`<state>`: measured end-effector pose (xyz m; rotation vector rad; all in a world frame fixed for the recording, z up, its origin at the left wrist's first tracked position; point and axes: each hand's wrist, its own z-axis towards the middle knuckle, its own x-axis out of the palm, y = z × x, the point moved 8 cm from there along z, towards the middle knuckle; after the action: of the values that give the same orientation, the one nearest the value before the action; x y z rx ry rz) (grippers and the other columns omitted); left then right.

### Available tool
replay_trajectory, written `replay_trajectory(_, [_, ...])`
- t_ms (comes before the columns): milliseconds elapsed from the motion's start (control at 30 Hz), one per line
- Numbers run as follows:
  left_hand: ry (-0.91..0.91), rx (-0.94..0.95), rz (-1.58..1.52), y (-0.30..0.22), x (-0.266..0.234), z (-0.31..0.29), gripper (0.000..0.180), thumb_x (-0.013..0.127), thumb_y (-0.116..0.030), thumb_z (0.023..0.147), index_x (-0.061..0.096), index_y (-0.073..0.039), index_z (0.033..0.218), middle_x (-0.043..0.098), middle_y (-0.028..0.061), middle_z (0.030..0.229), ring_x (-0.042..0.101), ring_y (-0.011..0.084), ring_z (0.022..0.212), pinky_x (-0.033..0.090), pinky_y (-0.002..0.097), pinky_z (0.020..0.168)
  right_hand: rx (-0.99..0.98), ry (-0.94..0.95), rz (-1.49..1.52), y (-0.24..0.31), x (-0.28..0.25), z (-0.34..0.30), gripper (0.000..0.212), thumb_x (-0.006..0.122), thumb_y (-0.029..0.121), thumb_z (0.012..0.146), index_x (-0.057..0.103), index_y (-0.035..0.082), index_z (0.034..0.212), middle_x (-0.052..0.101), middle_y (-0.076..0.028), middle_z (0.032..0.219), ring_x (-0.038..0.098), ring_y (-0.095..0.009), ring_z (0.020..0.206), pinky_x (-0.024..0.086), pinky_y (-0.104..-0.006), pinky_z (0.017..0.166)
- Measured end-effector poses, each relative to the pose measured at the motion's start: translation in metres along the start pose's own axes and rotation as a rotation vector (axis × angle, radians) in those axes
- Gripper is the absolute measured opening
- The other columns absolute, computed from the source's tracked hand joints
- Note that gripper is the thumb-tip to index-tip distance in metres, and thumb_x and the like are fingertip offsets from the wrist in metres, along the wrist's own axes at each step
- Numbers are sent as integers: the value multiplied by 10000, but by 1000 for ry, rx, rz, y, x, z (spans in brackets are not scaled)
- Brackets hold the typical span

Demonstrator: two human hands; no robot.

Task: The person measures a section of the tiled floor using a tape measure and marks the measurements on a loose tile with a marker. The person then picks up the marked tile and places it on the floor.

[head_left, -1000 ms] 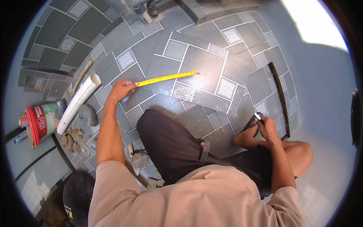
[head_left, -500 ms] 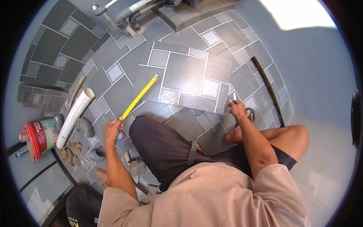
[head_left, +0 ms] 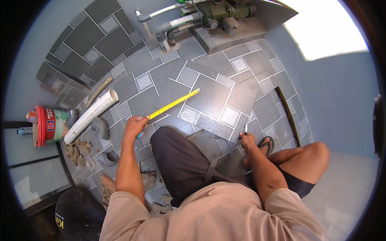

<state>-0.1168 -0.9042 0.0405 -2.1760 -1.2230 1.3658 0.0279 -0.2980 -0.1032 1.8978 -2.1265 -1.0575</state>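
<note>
My left hand (head_left: 135, 127) is closed around a tape measure, whose teal case (head_left: 140, 134) shows below the fingers. Its yellow blade (head_left: 173, 105) is drawn out toward the upper right, the tip over a loose grey patterned tile (head_left: 209, 94). Whether the blade touches the tile I cannot tell. At the tile's near right corner, my right hand (head_left: 249, 142) grips a slim tool with a pale tip (head_left: 246, 128) and a dark handle. Its exact kind is too small to make out. The tip points away from me.
A green pump (head_left: 225, 15) with pipes sits on a tiled ledge at the back. To the left lie a white pipe (head_left: 91, 116), grey elbow fittings (head_left: 100, 128), rubble (head_left: 76, 153) and a red-and-green bucket (head_left: 46, 126). A narrow floor slot (head_left: 287, 116) runs along the right.
The tape blade has swung to the right and now lies at a flatter angle, its tip over the tile. The view has shifted, showing more of the pump. Both hands keep their hold.
</note>
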Motion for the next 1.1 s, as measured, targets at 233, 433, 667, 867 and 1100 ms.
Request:
replay_trajectory(233, [-32, 68, 57, -33, 18, 5, 474, 746, -474, 879, 721, -40, 691, 619, 51, 589, 574, 164, 559, 447, 351, 577, 28, -75, 10, 2, -7, 0, 193, 692, 226, 1005, 674, 38, 1041, 588, -59, 725, 508, -185, 537, 368, -374, 448])
replay_trajectory(433, [-74, 32, 65, -27, 10, -18, 495, 744, -479, 877, 710, -34, 663, 612, 57, 577, 570, 163, 554, 444, 352, 570, -249, -493, -274, 92, -19, -38, 282, 695, 225, 970, 732, -54, 993, 760, -229, 965, 719, -437, 946, 551, -455, 854])
replay_trajectory(667, [18, 45, 226, -64, 24, -5, 545, 722, -549, 869, 730, -35, 689, 654, 92, 613, 618, 205, 595, 468, 381, 602, -212, 12, 309, 130, 13, -30, 225, 729, 259, 972, 706, 40, 1015, 653, -48, 765, 519, -140, 555, 381, -308, 498])
replay_trajectory(867, [133, 183, 463, -134, 50, 66, 575, 725, -605, 832, 767, -36, 758, 739, 164, 758, 697, 334, 747, 524, 467, 726, -188, 95, 332, 151, 28, -20, 165, 685, 222, 1005, 694, 68, 1061, 643, -20, 751, 443, -82, 492, 311, -263, 440])
replay_trajectory(1100, [188, 245, 636, -179, 52, 168, 538, 760, -603, 780, 766, -66, 767, 710, 131, 772, 667, 272, 781, 515, 417, 763, -210, 1, 415, 145, 40, 1, 156, 680, 194, 1012, 717, 61, 1083, 656, -19, 771, 499, -82, 542, 342, -245, 473])
